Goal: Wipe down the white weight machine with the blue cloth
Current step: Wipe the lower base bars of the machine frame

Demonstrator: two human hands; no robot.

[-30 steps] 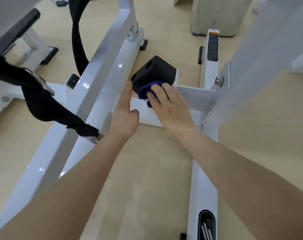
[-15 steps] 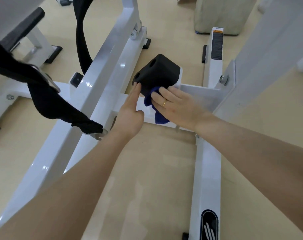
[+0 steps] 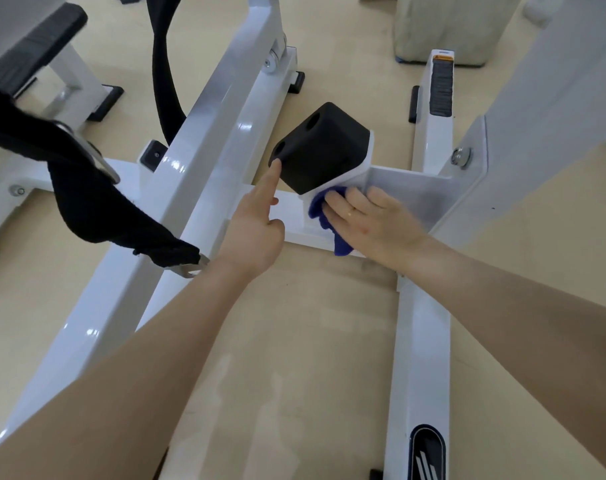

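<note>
Beige gym floor under me, both forearms reaching down to the base of the white machine.

Nearest: long base rail running away on my right, slanted frame beam on my left with a black strap hanging over it.

Left hand: index finger straight, tip touching the lower edge of the black bumper block; other fingers loosely curled, holding nothing. Reads as bracing only.

Right hand: fingers flat and spread, pressing the cloth onto the cross rail just under the block, where the rail meets the gusset plate. Cloth is bunched; one blue tail hangs off the rail's near edge. Slight blur on the hand.

Step, my read: wiping the joint below the block, mid-task. Beam, base rail and upright look untouched by the cloth right now; can't tell if they're clean.

Next move calls for: flat pressure kept on, slide along the plate toward the upright bolt, cloth re-bunched so the tail doesn't drag on the floor.

Beyond: tread pad, another bench far left, grey block at the far wall.
</note>
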